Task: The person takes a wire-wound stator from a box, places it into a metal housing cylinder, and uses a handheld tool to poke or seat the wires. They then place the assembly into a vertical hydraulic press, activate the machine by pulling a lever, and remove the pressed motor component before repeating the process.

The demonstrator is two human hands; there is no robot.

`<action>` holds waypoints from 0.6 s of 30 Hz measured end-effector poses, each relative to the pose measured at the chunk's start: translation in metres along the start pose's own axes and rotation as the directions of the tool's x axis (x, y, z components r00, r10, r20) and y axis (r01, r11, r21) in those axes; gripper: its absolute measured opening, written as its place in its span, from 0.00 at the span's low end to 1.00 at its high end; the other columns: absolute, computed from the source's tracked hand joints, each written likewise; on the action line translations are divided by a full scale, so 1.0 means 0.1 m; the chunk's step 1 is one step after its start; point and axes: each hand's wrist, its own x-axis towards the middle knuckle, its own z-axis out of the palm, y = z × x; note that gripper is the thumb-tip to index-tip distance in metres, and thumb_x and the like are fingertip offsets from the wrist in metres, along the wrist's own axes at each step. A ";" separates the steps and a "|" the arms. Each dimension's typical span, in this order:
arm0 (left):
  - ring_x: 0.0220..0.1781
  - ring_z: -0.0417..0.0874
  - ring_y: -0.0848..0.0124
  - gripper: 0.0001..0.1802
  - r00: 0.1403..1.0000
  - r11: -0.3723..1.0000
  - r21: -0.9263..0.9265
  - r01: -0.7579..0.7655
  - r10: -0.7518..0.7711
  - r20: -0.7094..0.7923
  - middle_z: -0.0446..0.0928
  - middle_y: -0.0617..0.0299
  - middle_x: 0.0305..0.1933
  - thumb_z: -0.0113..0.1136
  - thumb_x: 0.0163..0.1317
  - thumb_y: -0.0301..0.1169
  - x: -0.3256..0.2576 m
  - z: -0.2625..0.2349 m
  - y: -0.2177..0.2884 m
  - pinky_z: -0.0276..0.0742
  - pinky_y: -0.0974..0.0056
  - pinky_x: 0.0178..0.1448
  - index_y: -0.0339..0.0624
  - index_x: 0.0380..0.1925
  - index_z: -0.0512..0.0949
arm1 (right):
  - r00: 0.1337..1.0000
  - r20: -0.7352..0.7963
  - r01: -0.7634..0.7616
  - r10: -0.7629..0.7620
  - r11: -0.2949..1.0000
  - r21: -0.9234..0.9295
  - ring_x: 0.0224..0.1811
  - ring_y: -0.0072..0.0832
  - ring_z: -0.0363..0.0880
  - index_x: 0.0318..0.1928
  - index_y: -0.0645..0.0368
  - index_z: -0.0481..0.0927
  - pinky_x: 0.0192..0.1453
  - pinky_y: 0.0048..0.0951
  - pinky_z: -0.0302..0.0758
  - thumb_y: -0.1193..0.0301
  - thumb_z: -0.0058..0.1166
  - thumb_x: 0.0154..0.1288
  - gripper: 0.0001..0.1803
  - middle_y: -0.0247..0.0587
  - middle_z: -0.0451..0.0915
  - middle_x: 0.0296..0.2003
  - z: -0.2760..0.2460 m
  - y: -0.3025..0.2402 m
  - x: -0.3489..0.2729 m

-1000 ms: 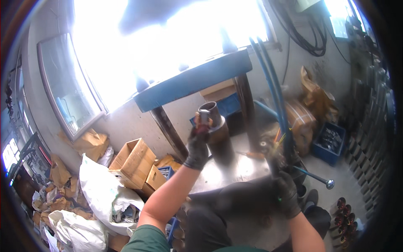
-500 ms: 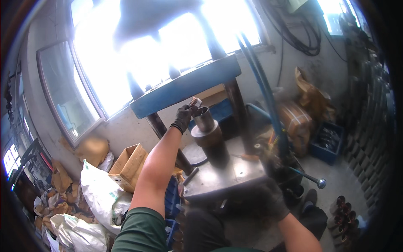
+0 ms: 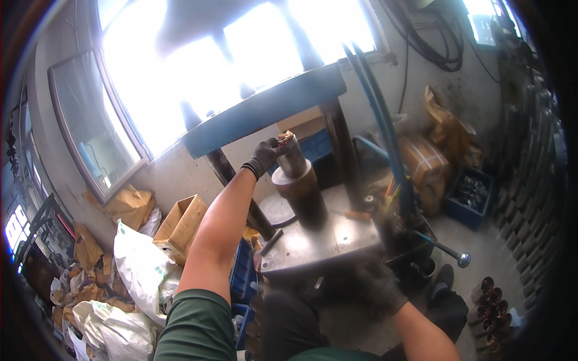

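Observation:
My left hand (image 3: 265, 155), in a dark glove, is raised and closed around the top of a metal cylinder (image 3: 294, 157) with copper wire at its end. That cylinder stands in a wider dark rusty sleeve (image 3: 304, 195) on the steel plate (image 3: 325, 240) of a press. My right hand (image 3: 378, 283), also gloved, is low at the plate's front edge and blurred; what it holds does not show.
The blue press beam (image 3: 265, 108) crosses above the cylinder. Blue hoses (image 3: 385, 132) hang at the right, above a lever with a ball knob (image 3: 462, 260). Cardboard boxes (image 3: 180, 225) and white sacks (image 3: 141, 271) lie at the left, a blue crate (image 3: 469, 195) at the right.
My left hand has risen with the view and stays on top of the cylinder. My right hand has moved left from the lever area to the plate's front edge.

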 end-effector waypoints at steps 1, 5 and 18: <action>0.54 0.79 0.70 0.24 1.000 1.000 -0.001 0.002 -0.002 0.001 0.83 0.58 0.50 0.68 0.65 0.44 0.00 0.00 0.00 0.73 0.62 0.63 0.36 0.51 0.81 | 1.000 -0.002 0.011 -0.011 0.999 -0.038 0.45 0.19 0.78 0.62 0.58 0.74 0.55 0.28 0.77 0.68 0.63 0.70 0.23 0.32 0.81 0.40 0.02 -0.02 0.00; 0.49 0.83 0.69 0.24 0.997 0.990 0.134 0.032 -0.023 -0.074 0.85 0.56 0.46 0.70 0.61 0.40 0.01 0.08 0.07 0.77 0.62 0.57 0.37 0.52 0.81 | 0.999 0.007 0.034 -0.033 0.993 -0.112 0.46 0.19 0.78 0.62 0.57 0.75 0.55 0.27 0.77 0.69 0.65 0.68 0.24 0.32 0.81 0.40 0.05 -0.09 -0.04; 0.53 0.86 0.52 0.28 0.995 0.818 0.575 0.016 0.046 -0.092 0.85 0.47 0.48 0.64 0.62 0.48 0.05 0.01 0.08 0.79 0.55 0.59 0.40 0.55 0.79 | 0.994 0.095 -0.027 0.051 0.972 -0.233 0.49 0.20 0.78 0.64 0.58 0.75 0.57 0.27 0.77 0.70 0.69 0.65 0.29 0.32 0.80 0.45 0.09 -0.02 -0.11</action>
